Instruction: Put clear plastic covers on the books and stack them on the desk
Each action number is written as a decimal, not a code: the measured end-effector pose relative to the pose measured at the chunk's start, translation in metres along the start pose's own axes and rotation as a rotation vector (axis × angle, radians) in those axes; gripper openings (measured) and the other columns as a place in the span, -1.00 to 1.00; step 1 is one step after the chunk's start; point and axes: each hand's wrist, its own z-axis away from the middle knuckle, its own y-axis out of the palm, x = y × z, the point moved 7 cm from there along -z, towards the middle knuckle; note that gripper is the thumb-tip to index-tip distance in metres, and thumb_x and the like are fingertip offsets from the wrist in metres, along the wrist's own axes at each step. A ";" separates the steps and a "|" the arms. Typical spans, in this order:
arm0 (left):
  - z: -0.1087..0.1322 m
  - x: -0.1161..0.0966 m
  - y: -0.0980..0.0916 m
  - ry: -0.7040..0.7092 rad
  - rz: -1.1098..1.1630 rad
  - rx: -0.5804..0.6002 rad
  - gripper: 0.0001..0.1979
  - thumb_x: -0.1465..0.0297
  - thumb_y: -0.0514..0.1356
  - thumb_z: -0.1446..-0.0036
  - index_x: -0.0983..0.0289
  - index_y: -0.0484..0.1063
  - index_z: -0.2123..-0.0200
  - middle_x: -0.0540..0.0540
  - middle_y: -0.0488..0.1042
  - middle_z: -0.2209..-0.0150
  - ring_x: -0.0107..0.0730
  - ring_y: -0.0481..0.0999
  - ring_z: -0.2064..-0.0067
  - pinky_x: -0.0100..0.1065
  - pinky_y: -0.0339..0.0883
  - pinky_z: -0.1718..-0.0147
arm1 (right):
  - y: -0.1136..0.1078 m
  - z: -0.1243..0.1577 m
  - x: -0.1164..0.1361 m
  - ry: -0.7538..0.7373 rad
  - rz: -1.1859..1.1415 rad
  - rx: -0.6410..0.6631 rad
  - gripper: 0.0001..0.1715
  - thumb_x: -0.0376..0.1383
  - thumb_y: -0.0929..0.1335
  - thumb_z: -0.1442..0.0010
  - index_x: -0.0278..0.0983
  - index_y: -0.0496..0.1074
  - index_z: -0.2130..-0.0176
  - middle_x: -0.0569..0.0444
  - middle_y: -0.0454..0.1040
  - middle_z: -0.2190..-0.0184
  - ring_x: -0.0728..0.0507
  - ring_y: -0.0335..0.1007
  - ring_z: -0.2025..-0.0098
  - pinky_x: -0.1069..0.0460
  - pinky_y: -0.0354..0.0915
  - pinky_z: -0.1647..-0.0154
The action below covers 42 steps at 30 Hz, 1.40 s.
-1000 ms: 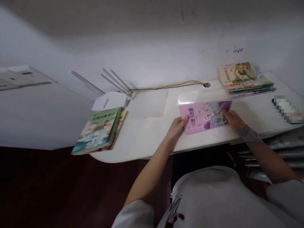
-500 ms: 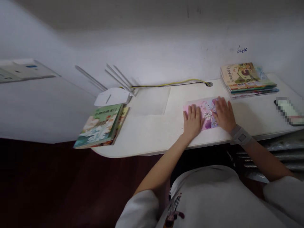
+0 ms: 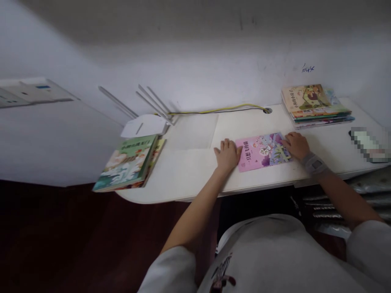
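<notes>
A thin pink and purple picture book (image 3: 259,152) lies flat on the white desk, its cover facing up. At its left edge rests my left hand (image 3: 227,155), fingers somewhat apart on the desk and thumb against the book. My right hand (image 3: 297,145), with a grey watch (image 3: 314,163) on the wrist, touches the upper right edge of the cover. Its fingers are bent and loosely apart. Neither hand is closed around the book.
A stack of books (image 3: 316,108) stands at the back right, near a blurred phone (image 3: 368,144). More books (image 3: 126,162) jut over the left desk edge beside a white router (image 3: 145,125). A clear sheet (image 3: 195,132) lies behind. Cables (image 3: 214,110) run along the wall.
Both hands have slid apart off the middle of the cover to its two side edges, the left hand moving left. The cover's title and picture now show.
</notes>
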 end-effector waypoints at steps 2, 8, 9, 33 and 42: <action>-0.010 0.000 -0.004 -0.027 0.081 -0.023 -0.57 0.20 -0.11 -0.32 0.30 0.42 0.01 0.34 0.36 -0.18 0.03 0.24 -0.25 0.22 0.04 -0.15 | 0.005 -0.018 -0.005 0.097 -0.166 0.015 -0.55 -0.07 0.22 -0.26 -0.30 0.52 0.35 -0.15 0.53 0.25 -0.21 0.41 0.15 -0.03 0.26 0.14; -0.037 0.007 -0.011 -0.191 0.289 -0.030 -0.63 0.28 0.00 -0.24 0.30 0.43 0.00 0.28 0.49 -0.05 -0.04 0.42 -0.10 0.02 0.10 -0.13 | 0.024 -0.063 -0.004 0.249 -0.481 -0.010 -0.81 -0.22 0.30 -0.10 -0.29 0.42 0.41 0.00 0.51 0.43 -0.13 0.40 0.34 0.00 0.26 0.27; -0.039 0.008 -0.011 -0.202 0.274 -0.037 -0.62 0.26 0.02 -0.22 0.31 0.44 0.01 0.29 0.49 -0.05 -0.03 0.42 -0.10 -0.02 0.13 -0.11 | 0.025 -0.065 -0.003 0.246 -0.501 -0.022 -0.85 -0.24 0.30 -0.09 -0.28 0.40 0.41 0.02 0.50 0.43 -0.12 0.40 0.35 0.01 0.26 0.28; -0.058 0.000 -0.007 -0.131 0.121 -0.142 -0.79 0.41 0.01 -0.21 0.23 0.44 0.23 0.19 0.59 0.21 -0.08 0.51 0.08 -0.09 0.17 0.04 | 0.027 -0.052 0.021 0.015 -0.382 -0.210 -0.89 -0.36 0.17 -0.15 -0.16 0.16 0.40 0.02 0.37 0.42 -0.17 0.26 0.33 -0.02 0.18 0.26; -0.037 -0.039 -0.020 -0.006 -0.096 -0.200 -0.49 0.42 -0.09 -0.29 0.41 0.10 -0.29 0.41 0.25 -0.25 0.04 0.15 -0.31 0.11 -0.10 -0.24 | 0.029 -0.053 0.033 -0.006 -0.261 -0.190 -0.82 -0.42 0.14 -0.20 -0.23 0.27 0.30 -0.08 0.41 0.37 -0.21 0.29 0.28 -0.04 0.18 0.24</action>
